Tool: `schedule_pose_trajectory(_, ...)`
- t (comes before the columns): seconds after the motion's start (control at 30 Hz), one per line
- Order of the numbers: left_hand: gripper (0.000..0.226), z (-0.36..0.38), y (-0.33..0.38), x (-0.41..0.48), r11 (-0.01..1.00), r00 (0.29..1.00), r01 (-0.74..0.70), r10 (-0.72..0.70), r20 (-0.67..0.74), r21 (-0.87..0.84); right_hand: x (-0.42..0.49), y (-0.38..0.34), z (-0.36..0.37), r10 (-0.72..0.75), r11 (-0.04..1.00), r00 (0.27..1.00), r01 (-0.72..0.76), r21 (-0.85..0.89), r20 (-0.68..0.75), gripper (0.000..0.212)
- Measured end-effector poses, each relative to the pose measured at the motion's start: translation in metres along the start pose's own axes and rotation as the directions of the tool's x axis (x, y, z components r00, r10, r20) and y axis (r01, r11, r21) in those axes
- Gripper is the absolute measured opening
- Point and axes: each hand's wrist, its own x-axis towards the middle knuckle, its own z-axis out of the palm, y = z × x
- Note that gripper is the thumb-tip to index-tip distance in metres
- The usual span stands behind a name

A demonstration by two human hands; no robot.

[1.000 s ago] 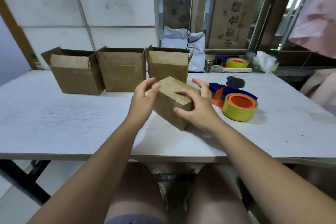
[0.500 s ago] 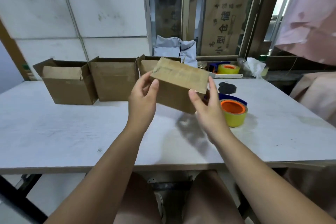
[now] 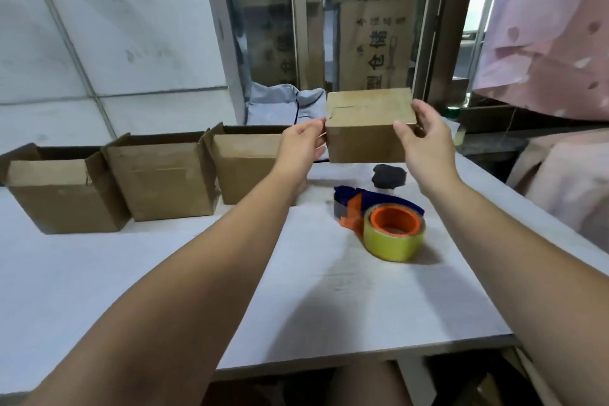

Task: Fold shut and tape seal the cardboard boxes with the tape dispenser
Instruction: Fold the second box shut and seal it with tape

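Observation:
A closed cardboard box [image 3: 365, 128] with tape across its top flaps hangs in the air above the far right part of the white table [image 3: 296, 290]. My left hand [image 3: 301, 148] grips its left side and my right hand [image 3: 425, 145] grips its right side. Below it on the table lies the tape dispenser [image 3: 379, 217], blue and orange, with a yellow tape roll. Three open cardboard boxes stand in a row at the back left: one [image 3: 62, 194], a second [image 3: 161, 178] and a third [image 3: 247, 168], the last partly behind my left hand.
A small black object [image 3: 389, 176] lies on the table behind the dispenser. A window sill with grey bags [image 3: 286, 105] and cardboard runs behind the table. Pink cloth [image 3: 547, 30] hangs at the right. White panels lean at the back left.
Both hands have lifted the closed box off the table and carried it up and away toward the far right. The dispenser and open boxes stay in place.

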Motion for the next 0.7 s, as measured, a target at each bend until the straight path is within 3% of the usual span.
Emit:
schedule_pose_trajectory(0.1, 0.023, 0.021, -0.011, 0.016, 0.995, 0.993, 0.097, -0.095, 0.074, -0.014, 0.019, 0.026, -0.006, 0.063, 0.997, 0.998, -0.063, -0.053, 0.001, 0.04)
schedule_pose_trajectory(0.33, 0.022, 0.042, -0.047, 0.043, 0.955, 0.965, 0.249, -0.259, 0.041, 0.16, 0.03, 0.084, -0.009, 0.252, 0.962, 0.967, -0.247, -0.117, 0.028, 0.025)
schedule_pose_trajectory(0.43, 0.022, 0.045, -0.057, 0.048, 0.951, 0.964, 0.255, -0.264, 0.033, 0.178, 0.03, 0.091, -0.011, 0.304, 0.947, 0.952, -0.301, -0.11, 0.014, 0.024)
schedule_pose_trajectory(0.5, 0.025, 0.042, -0.061, 0.05, 0.951, 0.991, 0.133, -0.132, -0.024, 0.28, 0.029, 0.086, -0.011, 0.277, 0.947, 0.961, -0.276, -0.161, -0.016, 0.024)
schedule_pose_trajectory(0.6, 0.029, 0.032, -0.054, 0.037, 0.802, 0.963, -0.227, 0.269, 0.006, 0.553, 0.024, 0.064, -0.006, 0.05, 0.938, 0.997, -0.068, -0.341, -0.059, 0.026)
schedule_pose_trajectory(0.63, 0.026, 0.027, -0.049, 0.029, 0.714, 0.912, -0.36, 0.406, 0.063, 0.6, 0.021, 0.054, -0.002, -0.022, 0.937, 0.999, 0.009, -0.35, -0.033, 0.028)
schedule_pose_trajectory(0.7, 0.029, 0.015, -0.038, 0.018, 0.44, 0.727, -0.582, 0.658, 0.196, 0.684, 0.013, 0.033, 0.01, -0.134, 0.924, 0.99, 0.143, -0.355, 0.051, 0.03)
